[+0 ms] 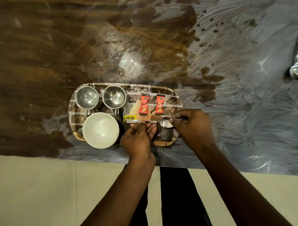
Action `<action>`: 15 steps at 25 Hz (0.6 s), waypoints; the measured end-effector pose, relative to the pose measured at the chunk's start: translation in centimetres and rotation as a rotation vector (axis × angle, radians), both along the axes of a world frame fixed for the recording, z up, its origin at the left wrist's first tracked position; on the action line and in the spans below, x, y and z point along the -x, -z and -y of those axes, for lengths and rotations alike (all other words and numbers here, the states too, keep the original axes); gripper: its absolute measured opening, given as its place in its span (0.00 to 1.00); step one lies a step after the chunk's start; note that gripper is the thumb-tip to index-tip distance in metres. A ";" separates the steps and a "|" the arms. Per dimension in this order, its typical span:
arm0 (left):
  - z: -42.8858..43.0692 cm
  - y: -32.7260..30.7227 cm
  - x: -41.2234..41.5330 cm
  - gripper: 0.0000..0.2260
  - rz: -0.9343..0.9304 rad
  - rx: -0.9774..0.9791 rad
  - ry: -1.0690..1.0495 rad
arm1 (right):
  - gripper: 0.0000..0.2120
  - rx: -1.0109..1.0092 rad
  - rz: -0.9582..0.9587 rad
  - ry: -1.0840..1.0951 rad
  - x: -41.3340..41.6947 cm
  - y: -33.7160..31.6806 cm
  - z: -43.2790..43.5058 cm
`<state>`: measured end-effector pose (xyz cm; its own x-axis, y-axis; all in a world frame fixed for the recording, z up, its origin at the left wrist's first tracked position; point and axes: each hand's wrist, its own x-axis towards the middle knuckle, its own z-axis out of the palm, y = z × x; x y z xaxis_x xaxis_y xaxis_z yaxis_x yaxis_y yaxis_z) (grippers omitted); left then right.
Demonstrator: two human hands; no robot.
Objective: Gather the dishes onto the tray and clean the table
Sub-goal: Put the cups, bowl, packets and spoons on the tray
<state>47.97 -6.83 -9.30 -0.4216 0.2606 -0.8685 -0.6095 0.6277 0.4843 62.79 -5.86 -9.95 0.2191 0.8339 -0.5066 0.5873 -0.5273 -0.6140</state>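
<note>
A patterned tray (170, 95) sits near the table's front edge. On it stand two steel cups (86, 97) (114, 96), a white bowl (100, 129) and two red sachets (144, 104) (159, 104). Above the tray's right half a steel spoon (165, 122) lies level between both hands. My left hand (139, 138) pinches its handle from below. My right hand (193, 126) pinches the rim of the spoon's bowl. A second steel spoon (297, 58) lies alone on the table at the far right.
The wooden table (61, 45) is streaked with wet, whitish smears on its right half. A yellow price sticker (128, 118) shows on the tray. The table's front edge runs just below the tray, with pale floor and my legs beneath.
</note>
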 end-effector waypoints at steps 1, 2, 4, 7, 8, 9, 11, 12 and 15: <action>0.1 0.1 0.1 0.06 0.002 0.001 -0.003 | 0.01 -0.007 0.013 -0.011 0.1 0.1 0.0; 0.1 0.2 0.1 0.06 0.002 -0.002 -0.004 | 0.02 -0.013 0.019 -0.020 0.1 0.2 0.0; 0.1 0.4 0.2 0.07 -0.002 -0.012 -0.004 | 0.02 -0.019 0.021 -0.020 0.2 0.3 0.1; 0.0 0.5 0.2 0.08 -0.007 -0.018 0.007 | 0.02 -0.013 0.011 -0.005 0.2 0.4 0.3; 0.0 0.5 0.2 0.08 -0.010 -0.018 0.010 | 0.02 -0.011 0.006 -0.003 0.2 0.4 0.3; 0.0 0.5 0.2 0.08 -0.014 -0.018 0.012 | 0.02 -0.009 0.004 -0.002 0.2 0.4 0.3; -0.1 0.6 0.2 0.07 -0.022 -0.017 0.012 | 0.03 -0.006 0.002 0.001 0.2 0.5 0.4; -0.1 0.6 0.2 0.07 -0.026 -0.015 0.012 | 0.03 -0.006 -0.001 0.006 0.2 0.5 0.4; 0.0 0.5 0.1 0.06 -0.029 -0.002 0.018 | 0.03 -0.012 -0.007 0.016 0.2 0.7 0.7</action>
<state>47.84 -6.88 -9.79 -0.4421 0.2699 -0.8554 -0.5837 0.6375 0.5029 62.61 -6.52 -10.68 0.2293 0.8363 -0.4980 0.5747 -0.5292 -0.6242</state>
